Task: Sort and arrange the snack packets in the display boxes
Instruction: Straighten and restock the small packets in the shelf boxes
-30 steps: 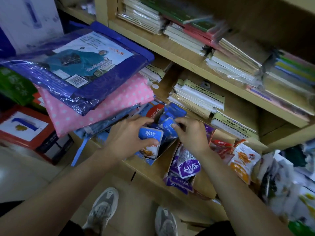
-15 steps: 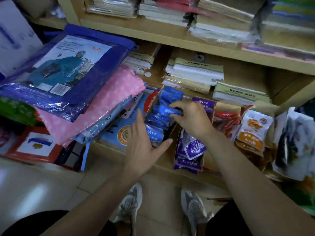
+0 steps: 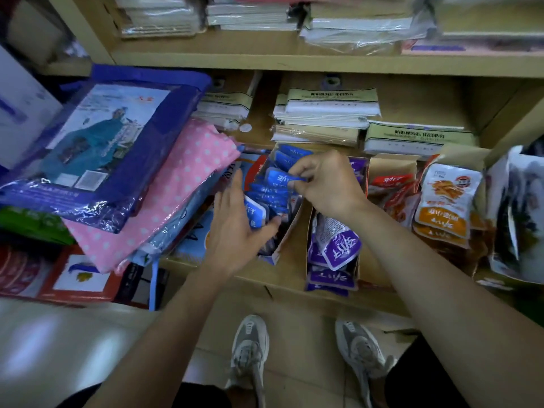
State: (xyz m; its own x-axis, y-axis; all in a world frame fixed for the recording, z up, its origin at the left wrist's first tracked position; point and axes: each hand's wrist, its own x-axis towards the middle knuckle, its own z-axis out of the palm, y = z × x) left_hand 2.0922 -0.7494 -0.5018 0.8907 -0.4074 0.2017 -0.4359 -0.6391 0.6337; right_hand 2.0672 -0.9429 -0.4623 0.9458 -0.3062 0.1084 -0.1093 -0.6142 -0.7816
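A row of blue snack packets [image 3: 272,191] stands in a cardboard display box [image 3: 284,241] on the low shelf. My left hand [image 3: 235,225] lies along the box's left side with straight fingers, its thumb pressing the front packets. My right hand [image 3: 326,187] pinches the top edge of one blue packet [image 3: 279,178] midway along the row. To the right, another box [image 3: 309,231] holds purple packets [image 3: 338,248]. Further right lie red packets [image 3: 391,189] and orange packets [image 3: 444,201].
Plastic-wrapped raincoats, a blue one [image 3: 112,142] on a pink dotted one [image 3: 176,195], overhang the shelf's left part. Stacks of paper packs [image 3: 326,113] fill the back. A shelf board [image 3: 294,61] runs above. Dark bags [image 3: 515,207] stand at right. My shoes [image 3: 250,348] are below.
My left hand has moved up from the box's front to press the front blue packets. My right hand has shifted from pushing into the row to pinching one packet's top edge.
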